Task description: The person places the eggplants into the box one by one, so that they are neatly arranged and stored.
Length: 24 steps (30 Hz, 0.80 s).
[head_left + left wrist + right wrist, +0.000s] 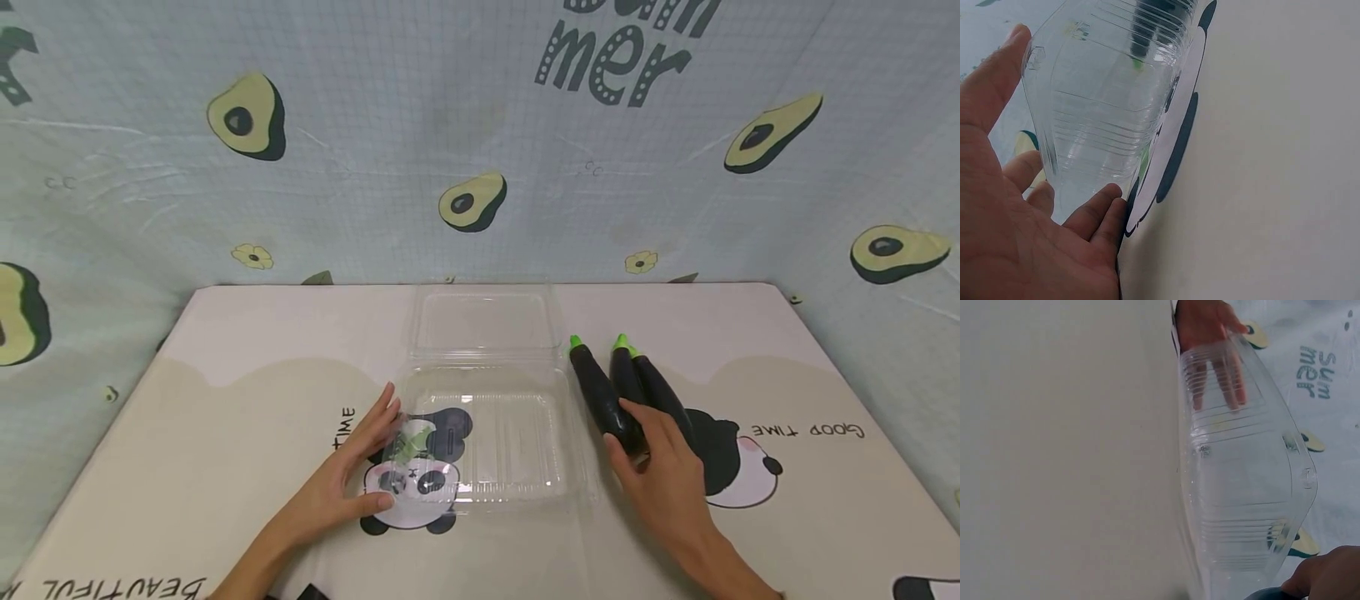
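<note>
An open clear plastic clamshell box (517,442) stands on the table with its lid (483,321) folded back away from me. My left hand (348,471) rests at the box's left side, fingers straight and spread, thumb along the near left corner. In the left wrist view, the box wall (1097,125) rises right beside those fingertips. To the right of the box lie three dark eggplants with bright green stem ends. My right hand (663,475) grips the near end of the leftmost eggplant (596,387) between thumb and fingers. The middle eggplant (626,375) and the right eggplant (663,396) lie close against it.
The table is covered by a beige cloth (247,467) printed with pandas and lettering. Behind it and at both sides hangs a pale curtain (360,200) with avocado prints. A small black object (311,592) shows at the bottom edge near my left forearm.
</note>
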Tool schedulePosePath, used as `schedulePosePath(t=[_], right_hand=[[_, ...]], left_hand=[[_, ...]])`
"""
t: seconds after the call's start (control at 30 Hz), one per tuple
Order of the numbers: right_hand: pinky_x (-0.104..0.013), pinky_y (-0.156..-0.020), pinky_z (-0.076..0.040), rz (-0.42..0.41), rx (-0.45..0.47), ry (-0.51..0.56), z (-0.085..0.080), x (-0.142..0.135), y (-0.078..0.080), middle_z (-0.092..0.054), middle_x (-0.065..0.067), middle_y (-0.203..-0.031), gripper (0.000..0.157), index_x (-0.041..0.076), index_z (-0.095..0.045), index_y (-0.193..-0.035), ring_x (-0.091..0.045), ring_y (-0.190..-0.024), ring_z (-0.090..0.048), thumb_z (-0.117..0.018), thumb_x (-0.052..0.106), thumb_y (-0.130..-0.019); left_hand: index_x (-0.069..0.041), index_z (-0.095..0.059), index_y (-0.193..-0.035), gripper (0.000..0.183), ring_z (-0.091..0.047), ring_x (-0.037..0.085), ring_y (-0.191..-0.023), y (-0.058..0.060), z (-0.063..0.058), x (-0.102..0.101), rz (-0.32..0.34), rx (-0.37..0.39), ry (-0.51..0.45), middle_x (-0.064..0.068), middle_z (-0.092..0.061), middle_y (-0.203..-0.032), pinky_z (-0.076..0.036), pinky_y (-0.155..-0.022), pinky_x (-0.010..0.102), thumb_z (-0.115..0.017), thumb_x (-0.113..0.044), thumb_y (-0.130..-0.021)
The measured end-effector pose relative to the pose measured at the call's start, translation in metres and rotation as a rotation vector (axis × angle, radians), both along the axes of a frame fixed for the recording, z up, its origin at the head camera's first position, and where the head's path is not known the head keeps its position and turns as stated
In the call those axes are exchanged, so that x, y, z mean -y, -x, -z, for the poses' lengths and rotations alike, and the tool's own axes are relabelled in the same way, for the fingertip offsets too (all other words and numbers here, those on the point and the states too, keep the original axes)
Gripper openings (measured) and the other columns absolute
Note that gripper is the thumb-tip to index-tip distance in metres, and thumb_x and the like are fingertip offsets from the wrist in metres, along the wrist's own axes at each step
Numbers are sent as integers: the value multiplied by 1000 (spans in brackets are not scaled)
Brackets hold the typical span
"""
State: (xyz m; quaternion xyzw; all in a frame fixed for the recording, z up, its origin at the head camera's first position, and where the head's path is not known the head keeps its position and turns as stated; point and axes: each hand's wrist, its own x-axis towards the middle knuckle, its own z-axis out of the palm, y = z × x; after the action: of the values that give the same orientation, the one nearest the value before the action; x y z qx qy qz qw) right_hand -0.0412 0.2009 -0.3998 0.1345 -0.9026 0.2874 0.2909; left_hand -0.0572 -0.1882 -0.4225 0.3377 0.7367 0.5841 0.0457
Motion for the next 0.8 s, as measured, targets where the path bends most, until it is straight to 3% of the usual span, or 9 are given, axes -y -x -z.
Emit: schedulePosePath(t=[0.57, 0.8], right_hand=[[-12, -53, -47, 20, -58, 33, -22, -10, 10, -57, -20, -112, 53, -1, -55, -127, -17, -65, -56, -73, -1, -77], [-12, -51, -45, 25, -82, 24, -33, -11, 17, -57, -19, -117, 52, -1, -56, -129, -17, -59, -55, -71, 4, -79]], left_hand=[[-1, -22, -151, 92, -32, 29, -138, 0, 2, 1, -23, 26, 32, 10, 0, -160, -28, -111, 24, -73, 0, -74], [1, -22, -150, 91, -32, 31, -137, 0, 3, 1, -20, 21, 20, 11, -1, -160, -28, -111, 24, -72, 1, -74]])
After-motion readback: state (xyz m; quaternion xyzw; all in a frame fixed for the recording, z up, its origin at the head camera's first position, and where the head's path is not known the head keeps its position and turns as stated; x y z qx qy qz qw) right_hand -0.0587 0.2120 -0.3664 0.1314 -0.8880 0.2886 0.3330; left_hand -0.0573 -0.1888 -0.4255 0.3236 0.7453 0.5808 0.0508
